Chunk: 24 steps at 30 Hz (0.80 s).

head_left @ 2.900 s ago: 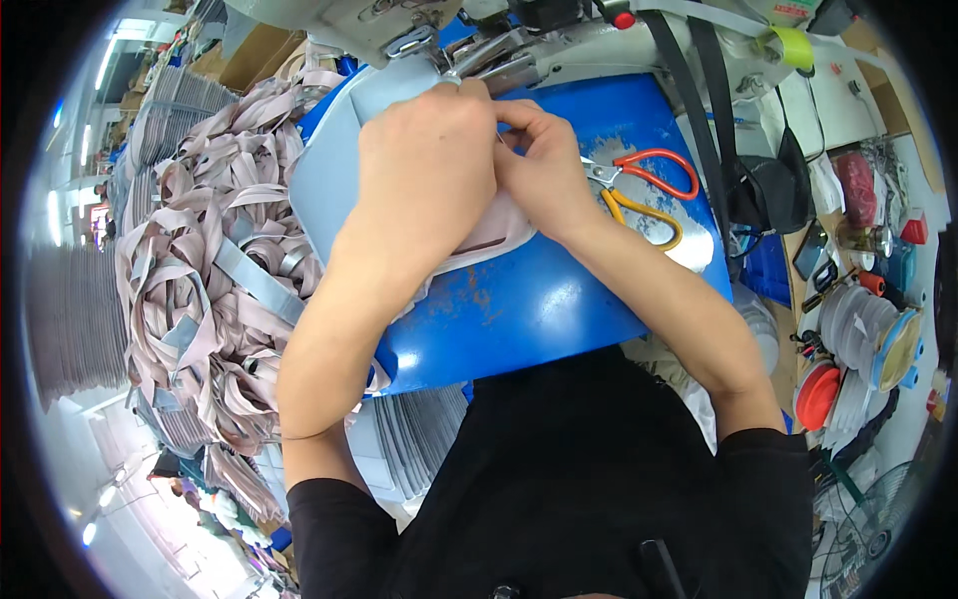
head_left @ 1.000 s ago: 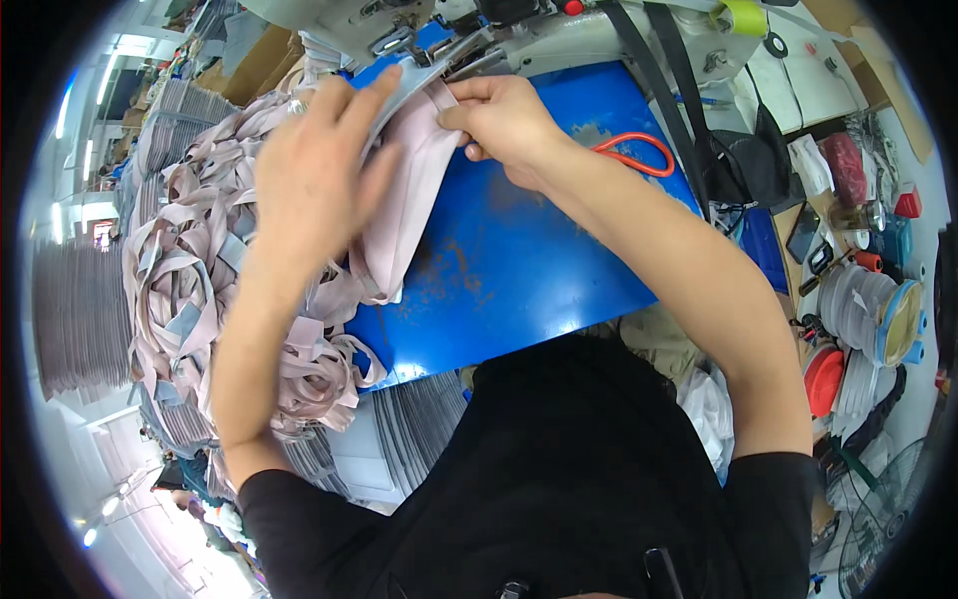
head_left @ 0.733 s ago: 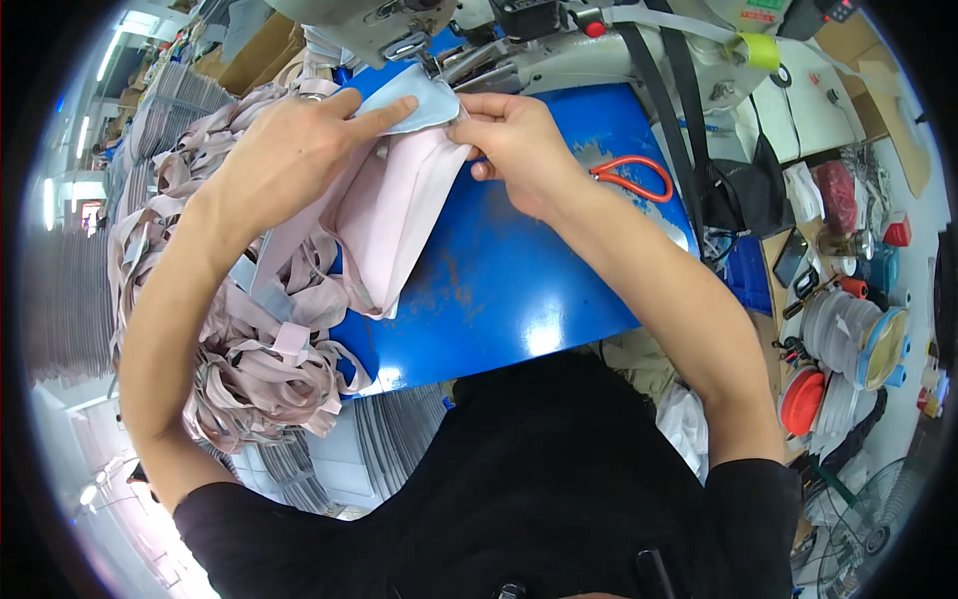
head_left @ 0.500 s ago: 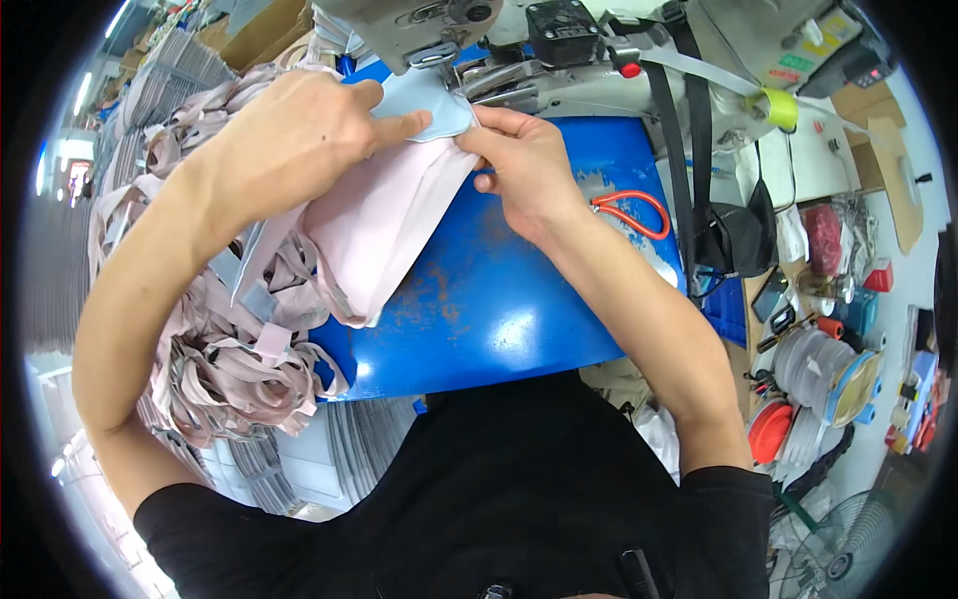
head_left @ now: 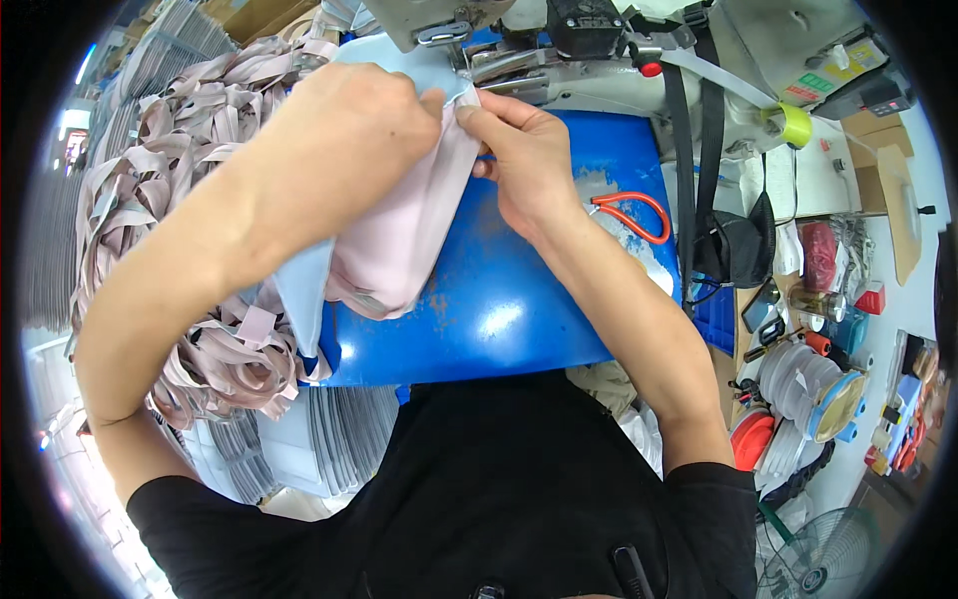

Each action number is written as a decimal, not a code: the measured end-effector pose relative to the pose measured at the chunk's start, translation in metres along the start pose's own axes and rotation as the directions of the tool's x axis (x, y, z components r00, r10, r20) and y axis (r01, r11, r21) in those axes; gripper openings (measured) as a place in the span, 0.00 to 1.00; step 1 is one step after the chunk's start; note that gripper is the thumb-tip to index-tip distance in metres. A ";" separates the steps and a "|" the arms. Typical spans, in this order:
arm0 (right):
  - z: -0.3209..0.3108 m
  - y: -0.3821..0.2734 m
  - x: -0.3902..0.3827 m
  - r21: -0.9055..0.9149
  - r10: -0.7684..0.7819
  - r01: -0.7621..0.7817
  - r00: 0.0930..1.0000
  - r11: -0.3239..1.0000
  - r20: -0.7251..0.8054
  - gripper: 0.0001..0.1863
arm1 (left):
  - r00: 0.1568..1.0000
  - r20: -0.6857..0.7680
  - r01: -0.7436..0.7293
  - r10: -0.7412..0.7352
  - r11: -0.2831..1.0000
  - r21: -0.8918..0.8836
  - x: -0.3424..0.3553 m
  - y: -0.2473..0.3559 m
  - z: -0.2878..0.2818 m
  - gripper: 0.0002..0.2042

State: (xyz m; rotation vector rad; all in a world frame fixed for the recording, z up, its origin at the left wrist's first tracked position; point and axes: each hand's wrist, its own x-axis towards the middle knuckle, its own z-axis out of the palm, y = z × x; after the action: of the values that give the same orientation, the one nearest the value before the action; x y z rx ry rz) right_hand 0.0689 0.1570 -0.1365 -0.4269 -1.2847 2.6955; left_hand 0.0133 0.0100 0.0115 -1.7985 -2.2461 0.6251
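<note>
A pale pink fabric piece (head_left: 394, 250) hangs over the blue table, with a light blue fabric piece (head_left: 389, 52) at its upper end by the sewing machine's needle area (head_left: 444, 38). My right hand (head_left: 524, 155) pinches the edge of the layered fabric between thumb and fingers, just below the machine foot. Across the cloth, my left hand (head_left: 374, 125) is curled closed at the fabric; its fingertips are mostly hidden. A light blue flap (head_left: 304, 295) hangs below my left forearm.
Red-handled snips (head_left: 639, 218) lie on the blue table (head_left: 509, 270), right of my right wrist. Pink and grey strips (head_left: 210, 130) are heaped at left. Stacked grey panels (head_left: 334, 439) sit below the table. Black straps (head_left: 694, 160) hang at right, and a fan (head_left: 823, 559) stands lower right.
My left hand has gone from a pointing finger pressed on the light blue piece to a curled grip, shifted right. The pink fabric is bunched narrower, and a light blue flap now hangs lower.
</note>
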 end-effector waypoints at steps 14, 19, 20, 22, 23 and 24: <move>-0.032 0.020 -0.047 -0.174 -0.120 0.121 0.993 0.977 0.019 0.19 | 0.811 -0.015 0.503 -0.585 0.710 -0.493 0.043 0.070 0.025 0.14; -0.075 0.038 -0.101 -0.463 -0.326 0.358 0.933 0.811 0.152 0.14 | 0.792 -0.252 0.350 -0.557 0.751 -0.560 -0.003 0.133 0.033 0.20; -0.079 0.035 -0.114 -0.459 -0.239 0.263 0.965 0.848 0.111 0.14 | 0.803 -0.297 0.290 -0.517 0.774 -0.563 -0.011 0.146 0.031 0.21; -0.072 0.016 -0.139 -0.432 -0.052 0.066 0.998 0.900 0.045 0.14 | 0.807 -0.364 0.206 -0.465 0.799 -0.565 -0.027 0.173 0.028 0.22; -0.068 0.009 -0.144 -0.392 0.009 0.000 1.000 0.920 0.023 0.13 | 0.794 -0.398 0.175 -0.459 0.800 -0.574 -0.031 0.180 0.032 0.22; -0.066 0.007 -0.147 -0.371 0.013 -0.002 0.999 0.929 0.029 0.13 | 0.781 -0.434 0.140 -0.449 0.803 -0.579 -0.033 0.185 0.036 0.21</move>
State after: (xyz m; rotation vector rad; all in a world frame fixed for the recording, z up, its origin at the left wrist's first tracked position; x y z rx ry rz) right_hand 0.2288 0.1670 -0.1521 -0.4282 -1.8134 2.4676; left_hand 0.1699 0.0030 -0.0984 -1.4522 -2.3011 -0.5760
